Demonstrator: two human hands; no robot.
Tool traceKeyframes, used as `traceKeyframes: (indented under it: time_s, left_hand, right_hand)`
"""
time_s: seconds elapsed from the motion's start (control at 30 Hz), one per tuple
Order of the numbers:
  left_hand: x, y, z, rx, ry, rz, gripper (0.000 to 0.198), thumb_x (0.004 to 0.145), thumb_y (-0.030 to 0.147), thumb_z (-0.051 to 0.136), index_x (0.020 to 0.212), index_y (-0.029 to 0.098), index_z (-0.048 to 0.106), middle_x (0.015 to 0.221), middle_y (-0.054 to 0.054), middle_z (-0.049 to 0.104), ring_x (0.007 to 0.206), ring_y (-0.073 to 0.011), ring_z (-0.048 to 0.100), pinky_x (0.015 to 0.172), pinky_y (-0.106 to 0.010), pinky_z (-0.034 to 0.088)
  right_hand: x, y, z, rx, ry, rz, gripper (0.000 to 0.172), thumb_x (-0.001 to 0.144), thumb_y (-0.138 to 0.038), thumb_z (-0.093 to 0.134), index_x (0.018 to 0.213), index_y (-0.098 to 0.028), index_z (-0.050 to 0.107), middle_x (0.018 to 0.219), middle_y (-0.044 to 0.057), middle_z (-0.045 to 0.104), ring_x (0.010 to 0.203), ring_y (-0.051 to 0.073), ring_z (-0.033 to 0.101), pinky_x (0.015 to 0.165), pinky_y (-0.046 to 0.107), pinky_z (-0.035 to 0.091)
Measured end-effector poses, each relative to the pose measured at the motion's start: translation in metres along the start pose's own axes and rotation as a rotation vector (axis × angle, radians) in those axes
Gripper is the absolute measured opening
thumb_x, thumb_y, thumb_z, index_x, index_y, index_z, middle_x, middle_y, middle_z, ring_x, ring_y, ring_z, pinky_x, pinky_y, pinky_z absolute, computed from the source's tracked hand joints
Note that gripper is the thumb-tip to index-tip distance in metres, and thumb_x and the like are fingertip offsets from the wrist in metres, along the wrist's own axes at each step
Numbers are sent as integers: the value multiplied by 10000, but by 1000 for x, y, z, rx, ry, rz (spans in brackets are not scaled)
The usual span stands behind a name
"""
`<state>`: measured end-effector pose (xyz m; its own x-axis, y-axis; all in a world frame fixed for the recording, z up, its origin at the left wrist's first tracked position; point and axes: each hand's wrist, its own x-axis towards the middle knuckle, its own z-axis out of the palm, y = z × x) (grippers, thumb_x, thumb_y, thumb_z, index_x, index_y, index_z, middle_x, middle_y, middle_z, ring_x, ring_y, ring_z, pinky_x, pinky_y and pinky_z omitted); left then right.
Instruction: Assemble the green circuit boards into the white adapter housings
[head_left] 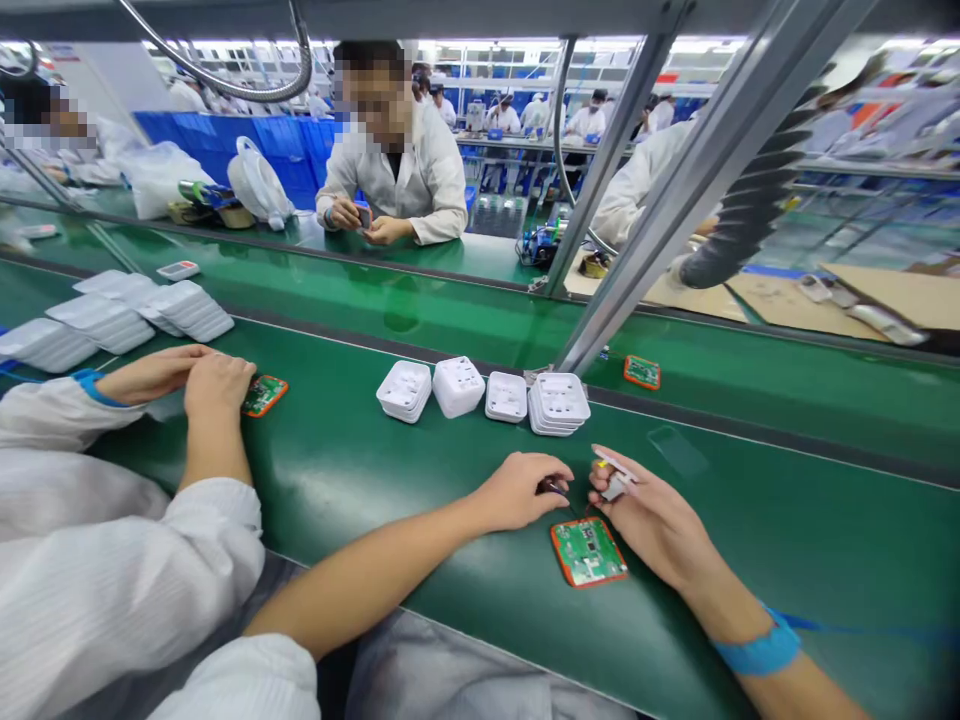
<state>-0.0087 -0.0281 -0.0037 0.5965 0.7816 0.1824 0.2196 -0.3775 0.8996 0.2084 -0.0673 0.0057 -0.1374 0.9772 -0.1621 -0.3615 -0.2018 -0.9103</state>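
A green circuit board with an orange rim (589,552) lies on the green table (450,590) between my hands. My left hand (525,490) is just above its upper left, fingers curled around a small dark part (553,486). To the right of the board, my right hand (652,515) holds a small white and grey part (615,482) between thumb and fingers, with a bit of yellow on it. Thin dark wires hang between the hands and the board's top edge. A blue band circles my right wrist.
Stacks of white square housings (559,400) stand beyond my hands. Another orange-rimmed board (643,372) lies on the strip behind. At left, a co-worker's hands (217,385) touch a board (265,395) near white stacks (97,320). A metal post (675,200) rises ahead.
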Motion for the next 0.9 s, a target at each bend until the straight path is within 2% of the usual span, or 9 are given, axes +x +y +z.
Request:
traceKeyframes:
  time_s: [0.07, 0.2, 0.3, 0.43, 0.53, 0.67, 0.73, 0.83, 0.9]
  left_hand:
    - [0, -3, 3, -174, 65, -80, 297, 751, 190, 827, 1007, 152, 682, 948, -66, 760, 831, -171, 689, 830, -315, 537]
    - [1, -6, 7, -408, 189, -173, 399, 665, 330, 901, 933, 150, 667, 876, -56, 756, 773, -158, 688, 791, -318, 548]
    - [1, -5, 8, -467, 239, -187, 418, 634, 361, 914, 899, 147, 672, 846, -54, 750, 744, -150, 668, 752, -303, 534]
    - [0, 1, 7, -400, 166, -151, 290, 688, 314, 866, 869, 156, 703, 818, -31, 737, 731, -143, 643, 718, -273, 501]
    - [-2, 4, 5, -287, 132, -112, 232, 713, 309, 851, 842, 163, 724, 824, -27, 731, 743, -152, 638, 728, -270, 490]
    - [-1, 4, 5, -210, 167, -120, 168, 742, 281, 834, 836, 178, 740, 854, -29, 743, 798, -174, 656, 781, -279, 502]
    - [-1, 2, 6, -205, 161, -123, 154, 754, 264, 825, 860, 183, 748, 856, -28, 747, 798, -176, 661, 781, -277, 506]
    - [0, -2, 7, -165, 124, -96, 130, 796, 238, 784, 915, 189, 762, 895, -35, 757, 817, -182, 673, 795, -278, 514]
    - [0, -4, 5, -116, 100, -61, 129, 835, 216, 739, 957, 190, 772, 932, -48, 760, 856, -191, 682, 835, -287, 520]
  right_hand:
    - [-3, 0, 4, 63, 6, 32, 502, 771, -431, 809, 1226, -232, 731, 1090, 90, 690, 935, 175, 647, 809, 310, 589]
    - [-7, 5, 3, 40, -3, 101, 490, 750, -414, 855, 1195, -236, 752, 1299, 135, 682, 1070, 217, 677, 966, 365, 570]
    - [-5, 11, -3, -10, -12, 115, 483, 670, -409, 922, 1084, -201, 787, 1161, 143, 742, 1015, 219, 701, 965, 349, 572]
    - [3, 21, 1, 54, 51, 78, 403, 566, -422, 972, 843, -212, 768, 964, 75, 758, 797, 163, 691, 806, 309, 615]
    - [9, 28, 13, 157, 113, 59, 381, 588, -441, 959, 768, -226, 700, 890, 33, 732, 699, 134, 641, 674, 291, 607]
    - [10, 30, 29, 165, 159, -1, 286, 752, -417, 861, 845, -261, 641, 811, -14, 660, 607, 99, 540, 574, 262, 544]
    - [8, 26, 34, 131, 148, -28, 272, 800, -409, 820, 992, -305, 657, 756, -40, 577, 565, 81, 465, 571, 251, 515]
    - [1, 19, 37, 59, 78, -68, 488, 778, -433, 804, 1231, -345, 646, 869, 3, 578, 682, 126, 531, 683, 323, 543]
    - [-3, 15, 38, 34, -18, -83, 615, 762, -571, 738, 1313, -316, 639, 1018, 75, 611, 816, 206, 591, 760, 419, 561]
